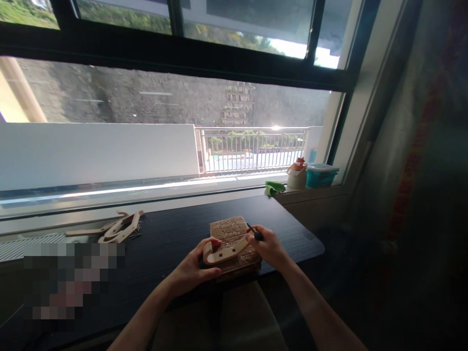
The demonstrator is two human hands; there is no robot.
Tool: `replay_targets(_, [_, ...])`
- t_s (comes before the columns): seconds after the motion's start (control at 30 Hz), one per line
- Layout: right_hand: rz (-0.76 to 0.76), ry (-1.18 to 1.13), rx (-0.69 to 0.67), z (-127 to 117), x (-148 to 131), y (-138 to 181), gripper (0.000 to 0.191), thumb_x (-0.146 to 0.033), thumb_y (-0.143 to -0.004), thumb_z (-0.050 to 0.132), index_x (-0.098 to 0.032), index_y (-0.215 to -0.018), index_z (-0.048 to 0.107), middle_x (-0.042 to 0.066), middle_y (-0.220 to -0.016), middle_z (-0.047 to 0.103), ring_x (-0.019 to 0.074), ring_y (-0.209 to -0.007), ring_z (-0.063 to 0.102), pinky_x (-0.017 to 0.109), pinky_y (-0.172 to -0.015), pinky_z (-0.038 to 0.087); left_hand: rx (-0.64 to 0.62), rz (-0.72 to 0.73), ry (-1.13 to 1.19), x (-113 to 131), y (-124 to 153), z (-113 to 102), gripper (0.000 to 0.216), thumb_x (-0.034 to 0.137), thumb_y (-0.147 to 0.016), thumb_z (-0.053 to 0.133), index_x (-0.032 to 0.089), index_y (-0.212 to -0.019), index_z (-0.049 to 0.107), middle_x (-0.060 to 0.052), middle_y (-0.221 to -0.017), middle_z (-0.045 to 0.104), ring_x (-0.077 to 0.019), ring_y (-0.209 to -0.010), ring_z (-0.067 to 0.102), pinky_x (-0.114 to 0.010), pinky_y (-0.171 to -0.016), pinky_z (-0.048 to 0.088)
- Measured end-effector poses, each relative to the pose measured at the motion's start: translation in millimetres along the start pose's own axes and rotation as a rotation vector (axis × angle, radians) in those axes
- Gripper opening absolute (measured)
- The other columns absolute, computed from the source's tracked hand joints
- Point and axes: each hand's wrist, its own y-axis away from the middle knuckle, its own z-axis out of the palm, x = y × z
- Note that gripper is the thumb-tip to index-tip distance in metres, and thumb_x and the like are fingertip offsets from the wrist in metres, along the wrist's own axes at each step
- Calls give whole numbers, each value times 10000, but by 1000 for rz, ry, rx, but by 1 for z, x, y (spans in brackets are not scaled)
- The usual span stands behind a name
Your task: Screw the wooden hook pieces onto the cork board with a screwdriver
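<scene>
— Both are holding something?
— Yes. My left grip [192,270] is clasping the wooden hook [226,252] that is lying on top of the wooden block [230,228]; my right grip [268,246] is pinching a dark tool [255,232] at the block's right edge.

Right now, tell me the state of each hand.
Left hand: closed around the curved end of the wooden hook.
Right hand: closed on a thin dark tool, at the hook's other end.
</scene>
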Motion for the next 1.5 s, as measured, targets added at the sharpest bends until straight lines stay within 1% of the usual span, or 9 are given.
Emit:
replay_targets(0.1, [34, 64, -231, -24, -11, -1, 576, -356, -680, 630, -165, -1199, 467, 26, -896, 595, 119, -677, 533, 242, -608, 424, 13, 12, 57, -2, 2, 3, 559, 308, -687, 704, 221, -1187, 470, -76, -1279, 520, -252, -1190, 477, -374, -1018, 367])
replay_targets(0.17, [-44, 181, -292, -42, -28, -1, 518, -315, -742, 556, -147, -1220, 448, 39, -889, 591, 115, -677, 516, 246, -615, 419, 66, 29, 62, -4, 3, 7, 525, 306, -694, 693, 211, -1169, 489, -83, -1290, 518, -263, -1247, 421, -392, -1057, 318])
replay_targets(0.3, [-341, 548, -458, -57, -76, -4, 307, -280, -795, 480, -160, -1044, 614, 62, -921, 621, 155, -798, 544, 260, -704, 401, 190, 31, 17, -7, 4, 14, 422, 304, -695, 672, 180, -1080, 552, -112, -1323, 488, -281, -1289, 366, -422, -1081, 275])
replay_targets(0.4, [-336, 863, -672, -48, -107, -8, 437, -285, -733, 558, -205, -1163, 575, 55, -890, 650, 176, -774, 569, 259, -664, 389, 203, 33, -7, -9, 4, 17, 321, 320, -703, 651, 169, -980, 592, -124, -1359, 442, -292, -1257, 406, -426, -1047, 331])
replay_targets(0.7, [-439, 1119, -713, -16, -127, -25, 287, -291, -735, 528, -276, -977, 682, 4, -909, 682, 158, -812, 593, 232, -635, 371, 257, 65, -82, -11, 5, 18, 260, 307, -717, 598, 157, -928, 601, -143, -1320, 470, -289, -1213, 448, -430, -1037, 334])
replay_targets(1.03, [-535, 1216, -776, 0, -140, -26, 267, -240, -761, 529, -250, -967, 699, 29, -896, 697, 144, -802, 607, 219, -647, 385, 248, 60, -86, -10, 5, 18, 239, 328, -732, 581, 159, -898, 612, -143, -1327, 466, -283, -1196, 468, -404, -1021, 357])
replay_targets(1.27, [-726, 1426, -866, 34, -160, -28, 205, -91, -763, 525, -152, -858, 696, 81, -844, 693, 168, -780, 618, 232, -563, 391, 258, 47, -123, -7, 6, 19, 270, 354, -747, 571, 156, -921, 631, -127, -1294, 488, -274, -1158, 505, -375, -1005, 379])
replay_targets(1.37, [-680, 1409, -947, 42, -164, -34, 188, -101, -725, 572, -120, -863, 698, 80, -818, 686, 171, -763, 603, 240, -560, 380, 275, 43, -141, -7, 6, 19, 268, 361, -737, 584, 156, -899, 644, -115, -1264, 514, -277, -1172, 494, -361, -1009, 376])
replay_targets(1.5, [-453, 1342, -1021, 41, -162, -43, 223, -130, -687, 599, -53, -867, 706, 100, -801, 675, 164, -715, 575, 247, -564, 369, 286, 59, -125, -8, 5, 18, 265, 361, -722, 597, 161, -888, 647, -113, -1271, 519, -274, -1167, 501, -355, -1009, 376])
